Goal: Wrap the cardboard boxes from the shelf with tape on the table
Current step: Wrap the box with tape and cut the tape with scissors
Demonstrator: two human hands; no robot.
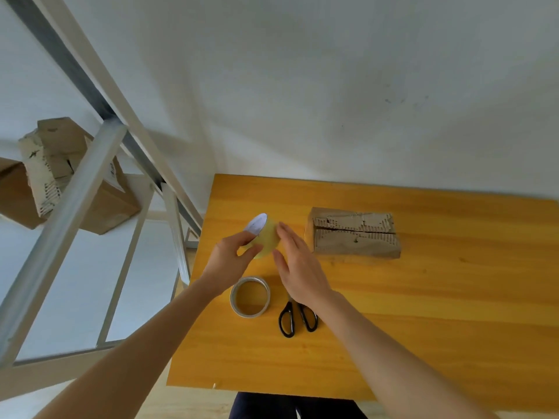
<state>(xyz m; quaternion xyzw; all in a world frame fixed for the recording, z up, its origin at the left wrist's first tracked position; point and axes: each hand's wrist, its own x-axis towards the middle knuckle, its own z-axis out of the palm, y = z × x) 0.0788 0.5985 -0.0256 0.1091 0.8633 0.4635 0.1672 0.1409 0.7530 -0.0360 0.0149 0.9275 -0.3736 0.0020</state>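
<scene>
One cardboard box [354, 237] lying on the desk [423, 313] with no tape visible on it, more boxes [112, 204] on the shelf [63, 213], left grip [227, 258] clamped round a yellow tape roll [267, 237], right grip [299, 267] spread flat beside it: wrapping seemingly barely started.

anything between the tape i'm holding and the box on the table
Only the open right hand, beside the tape roll the left hand grips. The second roll and scissors lie off the path to the cardboard box.
</scene>
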